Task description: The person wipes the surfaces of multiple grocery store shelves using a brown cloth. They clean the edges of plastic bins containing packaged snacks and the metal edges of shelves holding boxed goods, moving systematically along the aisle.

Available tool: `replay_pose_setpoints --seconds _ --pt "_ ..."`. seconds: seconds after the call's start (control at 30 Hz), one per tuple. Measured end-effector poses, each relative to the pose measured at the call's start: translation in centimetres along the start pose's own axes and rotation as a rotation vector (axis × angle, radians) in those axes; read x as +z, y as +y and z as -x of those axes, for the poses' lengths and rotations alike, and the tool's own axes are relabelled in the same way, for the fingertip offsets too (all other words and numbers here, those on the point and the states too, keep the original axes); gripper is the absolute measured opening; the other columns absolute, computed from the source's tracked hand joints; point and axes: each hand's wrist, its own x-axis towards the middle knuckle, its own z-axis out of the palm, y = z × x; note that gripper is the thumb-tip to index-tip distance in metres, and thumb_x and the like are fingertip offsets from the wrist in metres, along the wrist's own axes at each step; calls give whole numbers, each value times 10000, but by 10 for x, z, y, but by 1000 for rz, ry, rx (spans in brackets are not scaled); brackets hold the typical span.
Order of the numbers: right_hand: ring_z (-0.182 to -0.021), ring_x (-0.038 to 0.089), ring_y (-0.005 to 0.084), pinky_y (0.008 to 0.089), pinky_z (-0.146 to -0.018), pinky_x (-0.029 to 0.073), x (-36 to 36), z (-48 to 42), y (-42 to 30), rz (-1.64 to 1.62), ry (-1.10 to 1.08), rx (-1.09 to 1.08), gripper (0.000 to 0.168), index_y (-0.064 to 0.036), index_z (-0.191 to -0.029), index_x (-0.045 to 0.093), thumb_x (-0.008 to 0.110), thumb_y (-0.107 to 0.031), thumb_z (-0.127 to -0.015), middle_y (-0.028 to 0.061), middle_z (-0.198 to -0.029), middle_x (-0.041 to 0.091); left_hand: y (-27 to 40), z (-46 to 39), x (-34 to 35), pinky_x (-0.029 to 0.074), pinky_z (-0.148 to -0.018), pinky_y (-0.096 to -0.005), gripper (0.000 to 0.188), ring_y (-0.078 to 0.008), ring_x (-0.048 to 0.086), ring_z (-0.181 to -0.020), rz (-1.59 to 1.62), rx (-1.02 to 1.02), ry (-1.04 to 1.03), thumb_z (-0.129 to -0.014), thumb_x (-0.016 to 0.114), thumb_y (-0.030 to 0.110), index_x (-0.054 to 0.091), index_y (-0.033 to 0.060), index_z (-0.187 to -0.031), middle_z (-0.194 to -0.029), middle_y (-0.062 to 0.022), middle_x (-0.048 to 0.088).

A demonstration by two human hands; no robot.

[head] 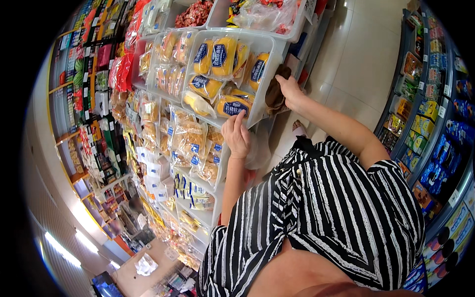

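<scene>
My left hand [236,136] is at the near edge of a clear plastic bin [272,48]. Its fingertips lie over a yellow packaged bread loaf [222,105] with a dark blue label, not gripping it. More wrapped loaves [223,55] lie in the bin, and a paler wrapped one [198,103] sits at its near left corner. My right hand [290,89] holds a dark brown cloth [275,91] against the bin's outer right side. The cloth is bunched, and the fingers partly hide behind it.
Bins of wrapped waffle-like pastries [189,137] and small packets [193,193] adjoin on the left. Beyond stands a bin of red-wrapped sweets [193,14]. A tiled aisle floor [356,55] runs between this display and a snack shelf [419,92] on the right. A counter [137,271] stands lower left.
</scene>
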Motion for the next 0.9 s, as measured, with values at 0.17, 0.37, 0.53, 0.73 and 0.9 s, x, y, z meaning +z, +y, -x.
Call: replay_pose_setpoints --seconds 0.17,0.37,0.53,0.73,0.9 --pt "-1155 549 255 363 -987 433 5 20 -27 -114 -63 -392 529 -8 -1358 456 632 -265 -931 153 -1258 591 -7 5 -10 390 -887 -403 395 -297 560 -962 15 -27 -19 -883 479 117 623 110 -1250 -1058 -105 602" --pt "-1183 517 388 433 -1018 395 22 46 -56 84 3 -682 528 38 -1307 455 629 -264 -910 258 -1248 549 -26 0 -12 397 -885 -405 387 -294 560 -958 10 21 9 -891 488 102 616 109 -1256 -1036 -96 605" --pt "-1232 471 406 437 -1059 365 39 94 37 215 -131 -713 574 51 -1354 377 623 -239 -923 270 -1318 472 -32 -4 -3 399 -883 -407 345 -293 565 -952 63 29 35 -915 524 111 608 83 -1248 -1043 -105 611" --pt "-1216 499 392 407 -1028 396 22 115 90 269 -312 -623 545 16 -1334 371 648 -173 -903 276 -1293 499 -24 -9 11 385 -957 -448 371 -303 557 -1016 184 55 136 -875 611 68 592 76 -1245 -1088 -131 604" --pt "-1166 547 321 391 -1010 420 28 33 66 -85 -152 -359 551 32 -1362 387 622 -169 -906 221 -1260 566 -19 5 7 286 -1103 -536 407 -317 529 -1170 167 65 79 -862 644 69 568 76 -1262 -1180 -127 588"
